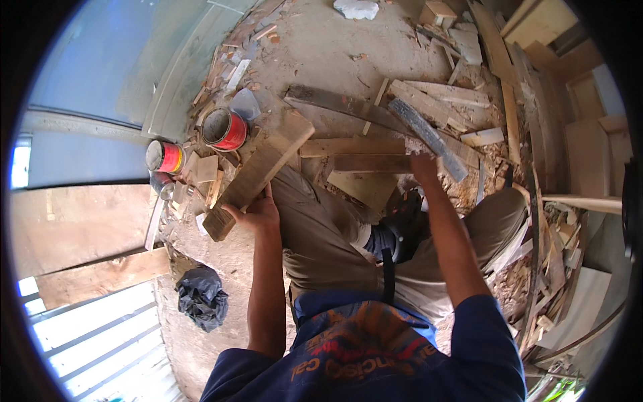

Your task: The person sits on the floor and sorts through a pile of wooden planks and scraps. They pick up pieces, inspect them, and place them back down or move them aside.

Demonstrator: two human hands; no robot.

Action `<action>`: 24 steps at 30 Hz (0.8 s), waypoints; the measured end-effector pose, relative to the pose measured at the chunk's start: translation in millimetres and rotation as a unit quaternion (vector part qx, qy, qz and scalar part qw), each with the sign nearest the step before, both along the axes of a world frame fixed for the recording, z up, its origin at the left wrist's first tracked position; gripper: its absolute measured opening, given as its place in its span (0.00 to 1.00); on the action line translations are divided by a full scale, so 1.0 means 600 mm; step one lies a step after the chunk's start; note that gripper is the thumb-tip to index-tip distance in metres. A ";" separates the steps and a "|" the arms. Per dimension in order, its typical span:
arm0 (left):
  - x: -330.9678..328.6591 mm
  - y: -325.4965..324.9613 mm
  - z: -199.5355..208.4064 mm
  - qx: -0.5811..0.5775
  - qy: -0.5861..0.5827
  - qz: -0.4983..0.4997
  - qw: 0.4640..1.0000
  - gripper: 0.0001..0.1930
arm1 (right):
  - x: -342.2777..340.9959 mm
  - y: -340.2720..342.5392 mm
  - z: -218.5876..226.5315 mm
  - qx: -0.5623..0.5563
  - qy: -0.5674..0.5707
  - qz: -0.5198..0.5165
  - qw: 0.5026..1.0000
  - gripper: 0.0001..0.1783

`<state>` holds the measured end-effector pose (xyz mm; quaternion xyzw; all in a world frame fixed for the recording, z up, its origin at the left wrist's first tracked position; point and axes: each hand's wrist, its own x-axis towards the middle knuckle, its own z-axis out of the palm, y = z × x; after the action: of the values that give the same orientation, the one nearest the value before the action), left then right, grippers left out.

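- The dusty floor [308, 50] carries many wood pieces around the seated person.
- The thick plank [274, 157] slants on the person's left side; the left hand [258, 212] is curved around its nearer part and holds it.
- The brown block [372, 163] is in front of the person; the right hand [424, 167] is at its right end, but how closed, I cannot tell.
- A red can [234, 132] is left of the plank.
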<state>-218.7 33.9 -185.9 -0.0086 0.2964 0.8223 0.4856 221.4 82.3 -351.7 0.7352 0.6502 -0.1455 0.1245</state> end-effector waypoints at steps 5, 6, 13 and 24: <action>-0.034 -0.017 -0.005 0.046 -0.006 0.030 0.999 0.49 | 0.002 0.028 0.074 -0.022 -0.017 -0.092 0.995 0.21; -0.039 -0.021 0.004 0.051 -0.003 0.037 0.998 0.49 | -0.040 0.044 0.118 -0.067 0.023 -0.064 0.995 0.21; -0.008 -0.071 0.220 0.001 0.267 -0.035 0.963 0.43 | -0.196 0.185 0.048 0.212 0.350 0.042 0.912 0.24; 0.028 -0.113 0.534 0.025 0.533 -0.031 0.845 0.35 | -0.263 0.152 0.190 0.277 0.455 -0.136 0.835 0.18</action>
<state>-202.1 -34.1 134.5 0.4528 0.4893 0.6915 0.2782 63.7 173.4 -237.8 0.6707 0.5400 -0.2935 -0.4153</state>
